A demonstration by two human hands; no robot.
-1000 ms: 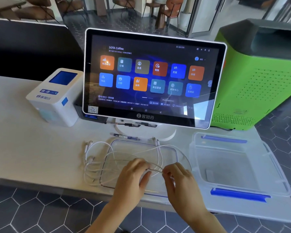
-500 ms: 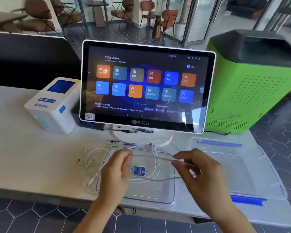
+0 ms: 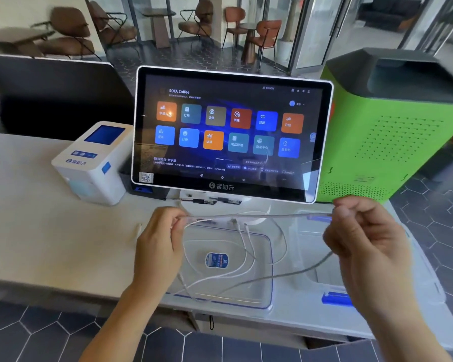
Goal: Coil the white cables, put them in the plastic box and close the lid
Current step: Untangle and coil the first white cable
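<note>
- My left hand (image 3: 160, 246) and right hand (image 3: 361, 239) each pinch the white cables (image 3: 256, 216), stretched taut above the clear lid (image 3: 268, 257).
- The plastic box (image 3: 309, 231) sits open beside it on the pale counter (image 3: 50, 239).
- Behind stand a touchscreen (image 3: 230, 131), a white printer (image 3: 94, 163), a green machine (image 3: 392, 131) and café chairs (image 3: 71, 35).

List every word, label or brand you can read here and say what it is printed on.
"SOTA Coffee": top left of the touchscreen.
"客如云": bottom edge of the touchscreen.
"客如云": front of the white printer.
Tile captions, status lines and QR code on the touchscreen: too small or blurred.
Blue sticker on the clear lid: unreadable.
Green machine: its small label is unreadable.
</note>
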